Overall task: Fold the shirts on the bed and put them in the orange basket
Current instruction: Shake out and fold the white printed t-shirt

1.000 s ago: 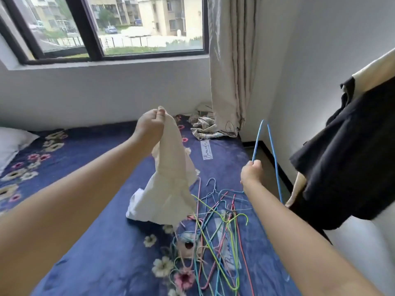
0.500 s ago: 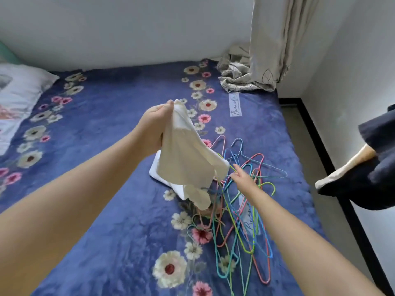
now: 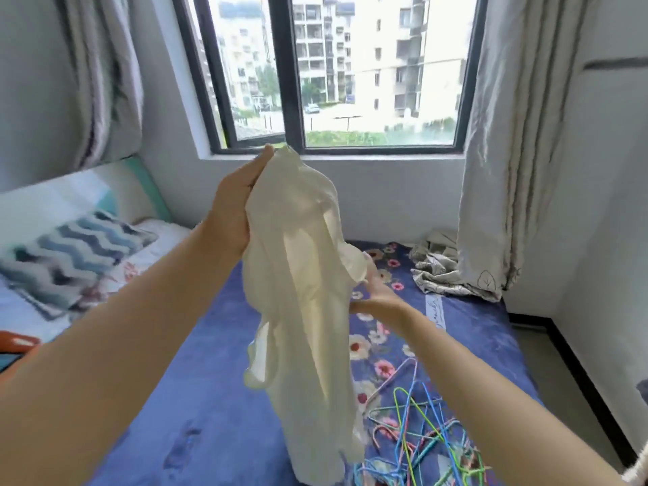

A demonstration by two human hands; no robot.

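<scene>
Fingers of the left hand (image 3: 234,205) curl round the top of a cream shirt (image 3: 301,310) and hold it up before the window (image 3: 336,71), so that the garment hangs free above the blue floral bed (image 3: 210,398). The right hand (image 3: 380,299) touches the shirt's side at mid-height, its fingers largely hidden behind the cloth, so their grip cannot be told. Coloured wire hangers (image 3: 413,436) lie heaped on the bed below the right forearm; a crumpled curtain hem (image 3: 445,271) rests on the far corner.
</scene>
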